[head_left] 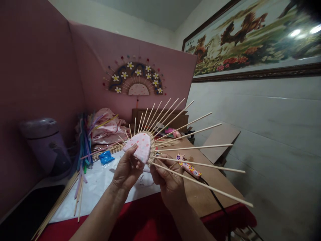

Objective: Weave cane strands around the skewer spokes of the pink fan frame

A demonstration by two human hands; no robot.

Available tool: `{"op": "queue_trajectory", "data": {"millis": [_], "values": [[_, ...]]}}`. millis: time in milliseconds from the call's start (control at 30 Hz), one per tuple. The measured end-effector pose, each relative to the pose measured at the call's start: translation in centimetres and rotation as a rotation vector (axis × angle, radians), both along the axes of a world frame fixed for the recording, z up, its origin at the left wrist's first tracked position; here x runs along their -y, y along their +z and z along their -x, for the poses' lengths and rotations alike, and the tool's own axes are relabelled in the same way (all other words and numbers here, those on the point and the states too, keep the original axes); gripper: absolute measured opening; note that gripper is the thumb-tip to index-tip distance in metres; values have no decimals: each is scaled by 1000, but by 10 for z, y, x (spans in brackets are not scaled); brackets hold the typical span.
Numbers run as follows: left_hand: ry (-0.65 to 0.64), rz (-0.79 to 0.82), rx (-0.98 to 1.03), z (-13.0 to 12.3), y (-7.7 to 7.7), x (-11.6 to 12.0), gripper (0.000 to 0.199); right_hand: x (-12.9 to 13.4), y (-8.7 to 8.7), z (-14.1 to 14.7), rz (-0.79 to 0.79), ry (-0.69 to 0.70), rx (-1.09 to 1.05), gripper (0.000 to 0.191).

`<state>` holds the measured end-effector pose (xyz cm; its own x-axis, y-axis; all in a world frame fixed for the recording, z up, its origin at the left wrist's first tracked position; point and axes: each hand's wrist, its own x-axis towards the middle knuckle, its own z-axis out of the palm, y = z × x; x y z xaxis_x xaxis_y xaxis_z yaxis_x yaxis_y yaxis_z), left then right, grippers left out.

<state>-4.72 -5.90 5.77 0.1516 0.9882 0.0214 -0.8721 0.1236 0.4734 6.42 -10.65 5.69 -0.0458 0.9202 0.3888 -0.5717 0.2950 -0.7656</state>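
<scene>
A half-round fan frame (141, 146) is held up over the table, its base covered in pale pink cloth with red spots. Thin wooden sticks (195, 148) spread from its curved side, and a band of beige cord (151, 147) is woven between them along the cloth's edge. My left hand (127, 167) grips the cloth base, thumb on the front and fingers behind. At the lower end of the woven band, my right hand (168, 174) is closed with fingertips pinched at the cord, beneath the lowest sticks. The tips are partly hidden.
A flower-patterned glue gun (188, 166) with a black cable lies on brown board (213, 187) at right. Loose sticks (57, 204), coloured pipe cleaners (84, 140), a blue packet (106, 157) and pink cloth (107, 125) lie left and behind. A flower-decorated fan (136, 75) hangs on the pink panel.
</scene>
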Motion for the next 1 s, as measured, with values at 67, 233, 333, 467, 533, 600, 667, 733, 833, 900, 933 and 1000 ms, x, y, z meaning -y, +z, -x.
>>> {"op": "queue_trajectory", "data": {"millis": [67, 233, 333, 467, 533, 600, 667, 733, 833, 900, 933, 1000], "values": [[-12, 9, -13, 1, -1, -1, 18, -1, 0, 0, -16, 3, 7, 17], [-24, 16, 16, 3, 0, -1, 20, 1, 1, 1, -55, -35, 121, 16], [-67, 7, 55, 4, -1, -3, 22, 1, -2, 2, -104, -106, 248, 17], [-194, -33, 106, 10, -5, -7, 28, -12, -10, 0, -92, -330, 406, 21], [-221, -79, 99, 13, -8, -8, 31, -24, -14, -3, -14, -383, 428, 26], [-210, -137, 75, 15, -10, -7, 33, -36, -17, -6, 97, -293, 415, 33], [-202, -195, 46, 15, -11, -5, 34, -46, -19, -8, 214, -107, 386, 39], [-221, -230, 13, 14, -11, -3, 32, -53, -20, -7, 305, 63, 335, 40], [-239, -258, -34, 12, -8, 1, 33, -63, -19, -3, 349, 270, 205, 36], [-241, -270, -68, 11, -5, 3, 35, -70, -19, 2, 350, 376, 107, 34], [-243, -279, -79, 11, -4, 4, 34, -73, -19, 4, 353, 408, 68, 33], [-249, -295, -85, 11, -3, 4, 30, -78, -20, 8, 363, 431, 29, 31]]}}
